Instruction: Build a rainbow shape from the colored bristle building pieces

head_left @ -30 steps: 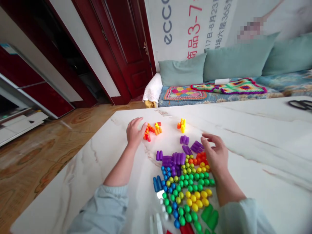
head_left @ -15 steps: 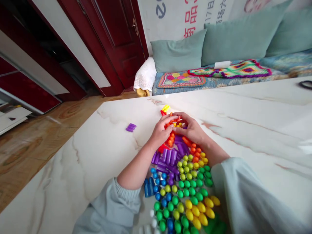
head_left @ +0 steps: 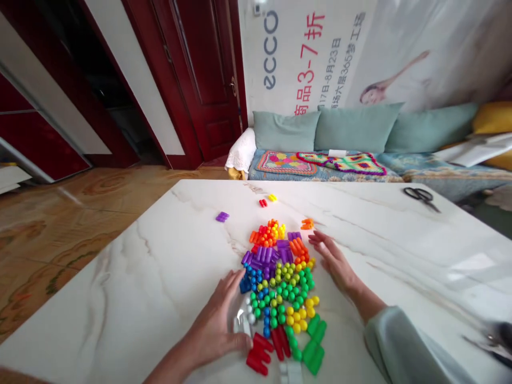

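A pile of small plastic pieces with rounded ends, grouped by colour, lies on the marble-look table. My left hand (head_left: 222, 309) is open at the pile's left edge, fingers and thumb spread around white pieces (head_left: 242, 320). Its thumb is by the red pieces (head_left: 260, 354); whether it touches them I cannot tell. On the right side, my right hand (head_left: 333, 262) is open and holds nothing, fingers stretched toward a separate orange piece (head_left: 307, 224). Purple pieces (head_left: 266, 256), green pieces (head_left: 294, 290) and yellow pieces (head_left: 297, 320) lie between the hands.
Loose purple (head_left: 222, 216), red (head_left: 263, 203) and yellow (head_left: 272, 198) pieces lie farther back on the table (head_left: 160, 256). Black scissors (head_left: 420, 194) rest at the back right, and another dark-handled tool (head_left: 494, 344) at the right edge. A sofa (head_left: 280, 162) stands beyond.
Both hands have left the orange pieces at the pile's far end and moved apart, left hand nearer me, right hand to the right. The view has tilted up.
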Demonstrator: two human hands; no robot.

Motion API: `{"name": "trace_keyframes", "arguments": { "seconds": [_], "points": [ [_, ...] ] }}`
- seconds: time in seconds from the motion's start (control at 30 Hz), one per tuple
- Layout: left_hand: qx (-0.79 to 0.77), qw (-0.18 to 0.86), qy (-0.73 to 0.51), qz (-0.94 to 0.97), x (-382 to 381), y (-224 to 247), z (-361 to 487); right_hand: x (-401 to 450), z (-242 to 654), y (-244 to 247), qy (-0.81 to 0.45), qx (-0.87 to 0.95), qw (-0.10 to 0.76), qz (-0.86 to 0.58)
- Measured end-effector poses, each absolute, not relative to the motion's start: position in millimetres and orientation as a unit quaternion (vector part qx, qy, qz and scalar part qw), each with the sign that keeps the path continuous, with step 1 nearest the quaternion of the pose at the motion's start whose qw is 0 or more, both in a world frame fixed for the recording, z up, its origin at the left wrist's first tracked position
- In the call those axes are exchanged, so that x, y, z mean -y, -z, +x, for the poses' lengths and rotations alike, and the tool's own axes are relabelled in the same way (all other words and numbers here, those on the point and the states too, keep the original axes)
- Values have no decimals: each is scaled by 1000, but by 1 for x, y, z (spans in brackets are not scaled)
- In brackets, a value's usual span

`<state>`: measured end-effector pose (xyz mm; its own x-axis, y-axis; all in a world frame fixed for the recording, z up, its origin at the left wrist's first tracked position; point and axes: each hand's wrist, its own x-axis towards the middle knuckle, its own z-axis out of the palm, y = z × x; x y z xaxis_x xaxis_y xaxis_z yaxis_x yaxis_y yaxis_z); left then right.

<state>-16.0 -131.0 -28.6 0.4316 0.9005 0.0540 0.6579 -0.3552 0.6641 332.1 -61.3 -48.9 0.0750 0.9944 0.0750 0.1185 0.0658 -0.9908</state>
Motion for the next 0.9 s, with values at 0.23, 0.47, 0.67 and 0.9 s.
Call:
{"name": "trace_keyframes", "arguments": {
  "seconds": [0.23, 0.47, 0.67, 0.9],
  "points": [
    [-567, 175, -281, 754, 133, 54, 51, 109, 279, 58, -252, 563, 470, -632],
    [-579, 93, -378, 716, 124, 47, 64, 94, 232, 42, -266, 525, 535, -606],
    [-481, 108, -209, 845, 132, 11, 45, 130, 264, 0, -300, 717, 371, -509],
    [-492, 110, -198, 841, 135, 15, 49, 172, 271, 40, -209, 768, 280, -537]
  ]
}}
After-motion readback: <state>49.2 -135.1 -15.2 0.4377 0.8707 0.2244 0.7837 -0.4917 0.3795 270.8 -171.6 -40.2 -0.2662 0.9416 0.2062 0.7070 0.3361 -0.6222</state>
